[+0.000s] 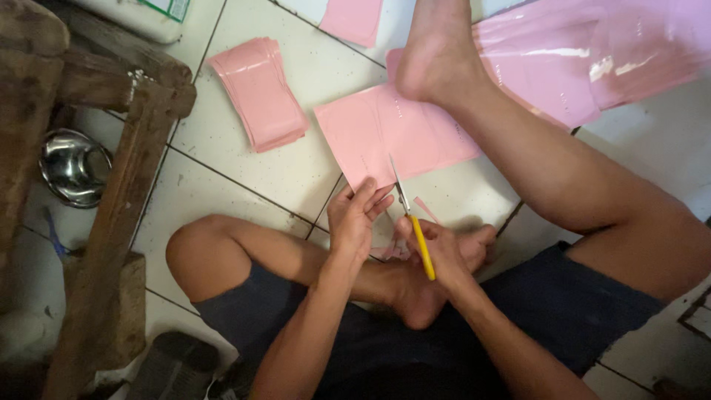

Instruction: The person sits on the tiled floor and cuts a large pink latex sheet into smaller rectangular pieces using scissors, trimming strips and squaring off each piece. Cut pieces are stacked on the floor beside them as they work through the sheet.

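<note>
A pink plastic sheet (392, 133) lies on the white tiled floor, pinned at its far end by my outstretched foot (437, 52). My left hand (354, 218) pinches the near edge of this sheet. My right hand (437, 248) grips yellow-handled scissors (412, 215), whose blades point away from me into the sheet's near edge. A thin pink offcut strip (427, 210) lies just right of the blades. My other leg is folded under my forearms.
A stack of cut pink pieces (259, 92) lies to the left. More pink plastic (585, 52) spreads at the top right. A wooden frame (111, 192) and a steel bowl (72, 167) stand at the left. A dark sandal (174, 367) is near my knee.
</note>
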### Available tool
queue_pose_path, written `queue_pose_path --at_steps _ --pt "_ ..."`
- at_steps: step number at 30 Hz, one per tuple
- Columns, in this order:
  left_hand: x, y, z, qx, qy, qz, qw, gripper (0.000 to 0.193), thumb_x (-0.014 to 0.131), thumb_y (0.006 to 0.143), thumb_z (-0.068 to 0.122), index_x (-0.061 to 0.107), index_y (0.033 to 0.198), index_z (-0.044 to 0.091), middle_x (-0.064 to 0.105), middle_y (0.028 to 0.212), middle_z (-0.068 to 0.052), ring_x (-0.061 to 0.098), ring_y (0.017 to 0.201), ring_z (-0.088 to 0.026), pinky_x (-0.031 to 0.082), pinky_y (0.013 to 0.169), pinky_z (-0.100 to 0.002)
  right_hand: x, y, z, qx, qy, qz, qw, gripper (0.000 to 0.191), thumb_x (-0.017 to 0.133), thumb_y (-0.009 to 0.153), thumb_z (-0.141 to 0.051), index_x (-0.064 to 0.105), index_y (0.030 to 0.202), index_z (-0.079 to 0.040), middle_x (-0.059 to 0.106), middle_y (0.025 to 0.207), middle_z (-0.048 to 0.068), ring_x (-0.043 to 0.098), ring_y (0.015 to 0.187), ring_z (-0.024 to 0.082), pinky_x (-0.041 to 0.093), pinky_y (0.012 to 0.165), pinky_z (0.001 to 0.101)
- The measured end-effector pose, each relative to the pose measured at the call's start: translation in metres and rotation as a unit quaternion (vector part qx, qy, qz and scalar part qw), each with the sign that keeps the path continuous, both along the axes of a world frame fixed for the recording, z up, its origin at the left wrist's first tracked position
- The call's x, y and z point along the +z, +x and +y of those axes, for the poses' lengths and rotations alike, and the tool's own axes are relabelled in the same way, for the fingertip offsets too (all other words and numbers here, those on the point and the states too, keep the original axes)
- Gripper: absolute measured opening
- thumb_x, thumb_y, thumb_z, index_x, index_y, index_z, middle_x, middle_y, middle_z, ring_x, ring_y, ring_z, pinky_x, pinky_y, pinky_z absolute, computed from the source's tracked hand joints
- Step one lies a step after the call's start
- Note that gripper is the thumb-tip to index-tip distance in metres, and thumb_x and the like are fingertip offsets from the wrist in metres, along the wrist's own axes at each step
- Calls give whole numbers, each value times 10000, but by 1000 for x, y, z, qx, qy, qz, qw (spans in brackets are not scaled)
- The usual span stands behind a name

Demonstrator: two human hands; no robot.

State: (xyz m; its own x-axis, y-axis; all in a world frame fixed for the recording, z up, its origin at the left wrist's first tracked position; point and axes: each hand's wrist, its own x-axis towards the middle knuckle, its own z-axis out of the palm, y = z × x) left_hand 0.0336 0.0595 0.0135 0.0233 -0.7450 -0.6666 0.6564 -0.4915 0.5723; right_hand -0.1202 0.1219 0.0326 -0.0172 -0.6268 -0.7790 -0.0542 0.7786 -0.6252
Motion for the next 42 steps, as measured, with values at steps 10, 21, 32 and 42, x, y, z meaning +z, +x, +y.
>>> queue_pose_path --at_steps 10,21,32,42 --pt "-6 2 2 -19 -11 -15 1000 226 676 976 128 657 1121 -45 710 1030 -113 759 902 -253 601 715 -305 -2 -1 -2 -41 17 36 998 506 777 859 -481 639 653 -41 446 492 -44 385 380 74 268 350 271" --pt "-5 6 3 -61 -40 -80 994 179 688 961 182 712 985 6 751 862 -68 603 604 -107 463 567 -257 -7 20 -31 -112 -17 -38 993 451 713 900 -410 645 644 -45 520 475 16 413 334 118 274 314 296" --pt "36 10 -2 -91 -92 -161 978 190 679 993 186 711 1016 -1 693 813 -40 612 596 -104 473 553 -255 19 30 -117 -87 -105 -1 991 530 726 939 -456 587 649 -34 496 500 24 436 371 116 315 345 294" --pt "60 103 -69 18 -210 -235 949 176 622 928 65 640 1099 30 719 854 -72 661 634 -131 530 583 -263 76 20 -93 -7 -179 45 983 447 587 996 -389 716 884 24 491 513 -10 469 411 73 378 384 265"
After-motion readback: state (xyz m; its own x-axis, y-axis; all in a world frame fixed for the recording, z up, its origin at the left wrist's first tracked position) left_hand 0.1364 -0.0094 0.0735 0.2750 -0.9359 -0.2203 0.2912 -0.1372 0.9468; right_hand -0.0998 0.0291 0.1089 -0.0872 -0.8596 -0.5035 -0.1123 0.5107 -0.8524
